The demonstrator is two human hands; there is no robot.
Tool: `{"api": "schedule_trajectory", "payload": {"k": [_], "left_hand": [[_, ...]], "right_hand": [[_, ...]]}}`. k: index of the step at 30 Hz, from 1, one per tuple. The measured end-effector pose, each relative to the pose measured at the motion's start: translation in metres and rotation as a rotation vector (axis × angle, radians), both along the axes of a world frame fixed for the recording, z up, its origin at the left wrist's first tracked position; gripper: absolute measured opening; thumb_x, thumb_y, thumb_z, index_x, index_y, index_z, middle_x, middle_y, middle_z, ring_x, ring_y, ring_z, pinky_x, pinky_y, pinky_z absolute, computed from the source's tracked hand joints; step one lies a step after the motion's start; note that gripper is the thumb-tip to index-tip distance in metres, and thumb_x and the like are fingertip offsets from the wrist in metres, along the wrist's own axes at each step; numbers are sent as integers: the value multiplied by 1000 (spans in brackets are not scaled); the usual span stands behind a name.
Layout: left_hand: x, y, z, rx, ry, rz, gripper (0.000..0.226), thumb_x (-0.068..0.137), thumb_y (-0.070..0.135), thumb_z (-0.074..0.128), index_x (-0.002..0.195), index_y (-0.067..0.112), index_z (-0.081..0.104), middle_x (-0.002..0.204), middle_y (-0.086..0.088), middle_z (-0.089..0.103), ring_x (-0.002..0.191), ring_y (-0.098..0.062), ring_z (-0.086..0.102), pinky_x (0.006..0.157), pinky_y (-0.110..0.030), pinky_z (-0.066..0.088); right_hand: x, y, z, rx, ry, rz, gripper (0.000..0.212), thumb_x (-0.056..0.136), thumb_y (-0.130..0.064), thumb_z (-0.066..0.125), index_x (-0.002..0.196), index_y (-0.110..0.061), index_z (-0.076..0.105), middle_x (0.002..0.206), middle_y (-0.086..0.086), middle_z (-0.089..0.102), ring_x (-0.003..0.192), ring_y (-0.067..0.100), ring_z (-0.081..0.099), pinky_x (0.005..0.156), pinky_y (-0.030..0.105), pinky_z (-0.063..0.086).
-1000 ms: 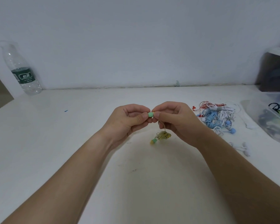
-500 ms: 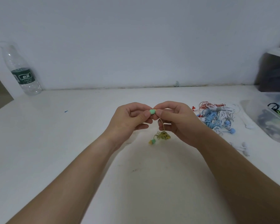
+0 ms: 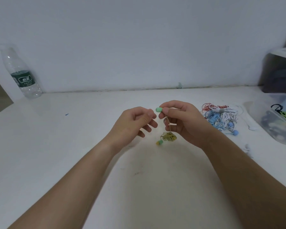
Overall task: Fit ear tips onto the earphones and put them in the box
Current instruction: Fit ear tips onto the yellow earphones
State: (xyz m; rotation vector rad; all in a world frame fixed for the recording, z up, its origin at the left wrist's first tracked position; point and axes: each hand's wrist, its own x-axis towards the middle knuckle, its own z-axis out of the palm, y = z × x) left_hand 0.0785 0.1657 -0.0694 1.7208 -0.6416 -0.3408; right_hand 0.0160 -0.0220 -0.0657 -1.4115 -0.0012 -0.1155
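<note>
My right hand (image 3: 182, 120) pinches a yellow earphone between thumb and forefinger, and a green ear tip (image 3: 159, 109) sticks out to the left of the fingertips. The earphone's thin cable drops to a coiled yellow bundle (image 3: 169, 136) hanging above the table, with the second earbud (image 3: 159, 142), green-tipped, dangling beside it. My left hand (image 3: 135, 123) hovers just left of the green tip with loosely curled fingers and holds nothing. The clear plastic box (image 3: 261, 120) stands at the right edge with earphones inside.
A pile of red, white and blue earphones (image 3: 220, 115) lies on the white table right of my hands. Loose white ear tips (image 3: 248, 148) lie near the box. A plastic water bottle (image 3: 21, 73) stands at the back left against the wall.
My left hand has let go of the green ear tip and drawn back to the left. My right hand still holds the earphone, slightly higher.
</note>
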Motion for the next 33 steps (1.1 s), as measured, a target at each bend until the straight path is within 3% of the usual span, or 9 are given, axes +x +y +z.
{"api": "schedule_trajectory", "payload": {"k": [3, 6, 11, 17, 20, 23, 26, 29, 33], "left_hand": [[0, -4, -8, 332, -279, -59, 23, 78, 48, 76, 96, 35, 70, 95, 15, 72, 87, -9, 61, 79, -24, 49], [-3, -12, -16, 593, -422, -76, 30, 71, 52, 82, 96, 45, 67, 97, 18, 63, 86, 4, 51, 78, -22, 43], [-6, -20, -20, 544, -539, 0, 13, 82, 41, 76, 89, 41, 64, 89, 16, 59, 79, 0, 50, 73, -27, 43], [-1, -14, -18, 420, -427, 101, 14, 84, 33, 75, 80, 32, 62, 78, 13, 67, 70, -3, 63, 71, -27, 52], [5, -9, -13, 323, -364, 184, 21, 77, 31, 83, 78, 29, 62, 69, 7, 66, 62, -9, 65, 65, -26, 51], [6, -7, -13, 265, -321, 196, 26, 72, 26, 88, 76, 26, 62, 68, 6, 62, 60, -8, 59, 61, -19, 47], [5, -10, -14, 208, -314, 207, 26, 72, 19, 87, 76, 23, 62, 72, 2, 63, 60, -5, 52, 60, -13, 44], [4, -11, -14, 157, -323, 218, 20, 76, 14, 84, 79, 22, 66, 77, -2, 69, 65, -13, 59, 65, -16, 49], [1, -12, -12, 93, -275, 195, 14, 80, 8, 79, 84, 19, 71, 74, 3, 73, 68, -10, 69, 74, -26, 57]], "right_hand": [[1, -1, 1, 102, -13, -39, 10, 95, -8, 60, 100, -10, 69, 81, 5, 68, 64, 15, 57, 60, 28, 49], [1, -1, 2, 154, -17, -38, 11, 96, -8, 58, 101, -9, 68, 81, 4, 67, 64, 14, 57, 61, 28, 49], [2, 2, 3, 249, -14, -41, 12, 97, -7, 55, 102, -7, 66, 78, 4, 66, 63, 14, 57, 60, 28, 50], [3, 0, 1, 204, 41, -168, 10, 96, -8, 59, 101, -9, 67, 77, 3, 67, 62, 14, 57, 58, 28, 51], [6, -1, -5, 47, 128, -299, 12, 93, -7, 65, 103, -2, 67, 76, 6, 70, 61, 16, 62, 59, 30, 58], [9, 2, -13, -127, 177, -369, 13, 89, -7, 71, 99, 0, 67, 74, 9, 72, 58, 16, 65, 53, 26, 55], [12, 2, -20, -495, 170, -447, 6, 83, -11, 72, 88, -11, 69, 72, 6, 73, 60, 17, 64, 54, 25, 50], [13, 3, -22, -844, 131, -468, 6, 82, -19, 70, 86, -24, 70, 72, -7, 67, 68, 7, 60, 59, 22, 42], [12, 11, -19, -801, -66, -371, 15, 90, -23, 62, 91, -31, 75, 81, -13, 71, 67, 3, 59, 65, 18, 43]]}}
